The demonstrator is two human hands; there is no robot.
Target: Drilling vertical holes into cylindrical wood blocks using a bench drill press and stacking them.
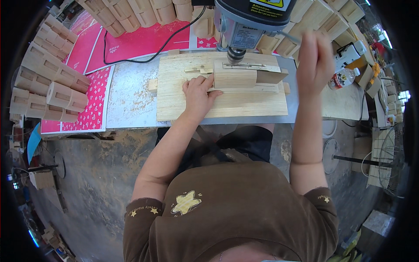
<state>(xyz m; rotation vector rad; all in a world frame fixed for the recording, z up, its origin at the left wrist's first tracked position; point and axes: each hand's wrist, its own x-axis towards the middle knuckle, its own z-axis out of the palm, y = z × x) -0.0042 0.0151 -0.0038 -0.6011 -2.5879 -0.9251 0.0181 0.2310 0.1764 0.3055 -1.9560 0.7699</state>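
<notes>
My left hand point(200, 92) rests on a pale wooden board point(179, 107), fingers extended and thumb spread. Its index finger touches the left end of a rectangular wooden block point(235, 79), and the thumb lies by the block's front lower corner. Above the block's back edge hangs the chuck point(235, 54) of a dark drill press point(253, 19). Whether a bit touches wood cannot be made out. Raised at the right, my right hand point(315, 61) is closed around the end of the press's metal lever point(290, 37), slightly blurred.
Stacks of slotted wooden pieces point(56, 83) line the left and back of the table. A black cable point(152, 57) crosses the pink sheet point(131, 48). Sawdust dots the tabletop point(131, 94). At the right stand a clear bottle point(342, 78) and a white container point(350, 54).
</notes>
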